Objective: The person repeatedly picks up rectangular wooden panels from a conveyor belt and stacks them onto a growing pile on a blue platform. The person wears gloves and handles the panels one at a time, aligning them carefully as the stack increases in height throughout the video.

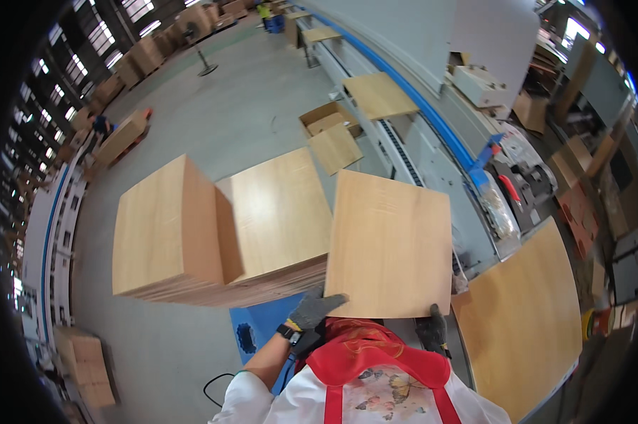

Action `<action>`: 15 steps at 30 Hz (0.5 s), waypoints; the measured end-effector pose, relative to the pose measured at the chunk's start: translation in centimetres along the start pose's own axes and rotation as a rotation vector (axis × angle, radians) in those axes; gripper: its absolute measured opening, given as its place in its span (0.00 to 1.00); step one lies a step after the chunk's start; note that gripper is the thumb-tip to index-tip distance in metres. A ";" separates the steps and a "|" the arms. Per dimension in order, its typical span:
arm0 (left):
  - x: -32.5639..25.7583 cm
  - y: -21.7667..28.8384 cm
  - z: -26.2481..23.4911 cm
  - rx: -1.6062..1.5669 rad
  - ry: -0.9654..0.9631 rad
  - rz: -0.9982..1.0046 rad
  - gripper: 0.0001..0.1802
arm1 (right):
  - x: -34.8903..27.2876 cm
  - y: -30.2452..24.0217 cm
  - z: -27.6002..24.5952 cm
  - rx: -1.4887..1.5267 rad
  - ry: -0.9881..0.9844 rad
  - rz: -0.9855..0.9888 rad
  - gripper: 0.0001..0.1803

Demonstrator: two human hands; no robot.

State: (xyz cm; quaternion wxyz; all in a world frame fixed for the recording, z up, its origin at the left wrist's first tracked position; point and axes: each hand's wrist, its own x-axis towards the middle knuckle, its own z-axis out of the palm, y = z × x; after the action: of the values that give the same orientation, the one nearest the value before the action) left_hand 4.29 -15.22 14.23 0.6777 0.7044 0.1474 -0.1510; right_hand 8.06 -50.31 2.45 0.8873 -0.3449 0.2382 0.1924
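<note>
A light wooden panel (391, 244) is held in front of my body, its near edge close to my red apron. My left hand (315, 308), in a grey glove, grips the panel's near left corner with the thumb on top. At the near right corner, my right hand (433, 328), in a dark glove, holds the same panel, thumb over the edge. The fingers of both hands are mostly hidden underneath. Just left of the panel stands a low stack of similar panels (280, 212), with a taller stack (153, 226) beyond it.
A conveyor machine with a blue rail (432, 116) runs along the right, carrying another panel (379, 95). A wooden board (520, 325) lies at my right. An open cardboard box (326, 116) sits beside the conveyor. A blue platform (262, 328) is near my left.
</note>
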 end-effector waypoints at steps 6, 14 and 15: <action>-6.4 -4.0 -4.1 -1.418 0.590 0.083 0.14 | 6.0 3.2 6.2 -0.812 -0.443 -0.080 0.10; -2.9 -7.6 -8.1 -1.118 0.939 0.228 0.12 | 8.9 12.1 19.5 -1.166 -0.759 -0.242 0.12; -2.1 -8.1 -9.5 -1.109 1.009 0.150 0.15 | 8.8 12.6 21.0 -1.108 -0.718 -0.182 0.12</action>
State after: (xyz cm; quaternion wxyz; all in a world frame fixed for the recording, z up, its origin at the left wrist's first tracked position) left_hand -0.82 -5.40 8.01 0.7918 0.2520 0.4459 0.3328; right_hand 14.95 -25.27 4.65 0.6156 -0.6833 -0.2363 0.3136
